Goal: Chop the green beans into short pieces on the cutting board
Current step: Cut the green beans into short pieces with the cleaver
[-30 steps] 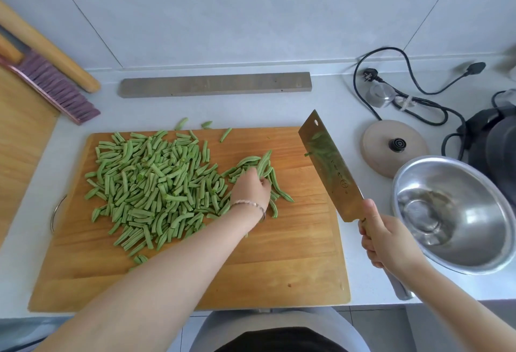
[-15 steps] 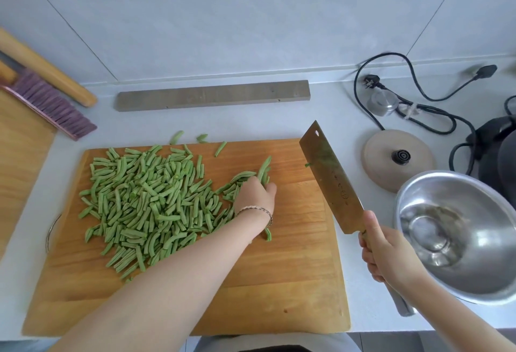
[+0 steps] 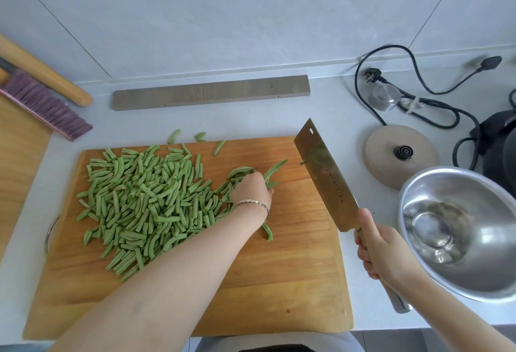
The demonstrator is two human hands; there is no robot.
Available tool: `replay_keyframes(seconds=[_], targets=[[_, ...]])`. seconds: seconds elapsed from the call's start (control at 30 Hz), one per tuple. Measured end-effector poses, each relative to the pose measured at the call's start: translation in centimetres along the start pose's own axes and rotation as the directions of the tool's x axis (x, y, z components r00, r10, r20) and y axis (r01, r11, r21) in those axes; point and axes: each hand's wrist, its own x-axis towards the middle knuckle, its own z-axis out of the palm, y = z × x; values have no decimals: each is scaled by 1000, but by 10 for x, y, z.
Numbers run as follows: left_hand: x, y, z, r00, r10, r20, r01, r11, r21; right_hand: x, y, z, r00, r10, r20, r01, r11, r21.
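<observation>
A large heap of short green bean pieces [image 3: 145,201] covers the left half of the wooden cutting board [image 3: 293,268]. At the heap's right edge my left hand [image 3: 252,190] lies closed over a few longer green beans [image 3: 275,170], whose tips stick out to the right. My right hand [image 3: 382,251] grips the handle of a cleaver [image 3: 325,178], its blade raised and tilted above the board's right edge, with green bits stuck to it. One bean [image 3: 267,231] lies alone beside my left wrist.
A steel bowl [image 3: 458,229] stands right of the board, behind it a round lid [image 3: 399,153], black cables [image 3: 418,100] and a dark appliance [image 3: 502,139]. A grey bar [image 3: 209,92] lies by the wall. A brush [image 3: 44,106] and rolling pin [image 3: 42,72] sit far left.
My left hand has drawn the longer beans closer together at the heap's right edge. The cleaver stays raised in my right hand. The camera has tilted slightly.
</observation>
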Motion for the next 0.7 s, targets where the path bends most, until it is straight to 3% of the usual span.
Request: replay_keyframes(seconds=[0.1,0.2,0.37,0.53,0.7], targets=[[2,-3,-1,999,-14,44,14,1000,-16,-1,1,0,1000,4,0,-4,1000,-14],[-1,-9,-6,995,-23,93,39,984,-174,-2,1,0,1000,5,1,-5,1000,-29],[-38,-29,-16,987,109,118,-68,949,-307,-7,3,-3,1000,-1,7,1,1000,-30],[-99,-62,15,956,236,173,-245,969,32,-18,8,-4,998,-21,57,25,997,-74],[-110,-86,41,976,128,174,-167,957,238,-34,18,6,991,-37,132,60,982,-177]])
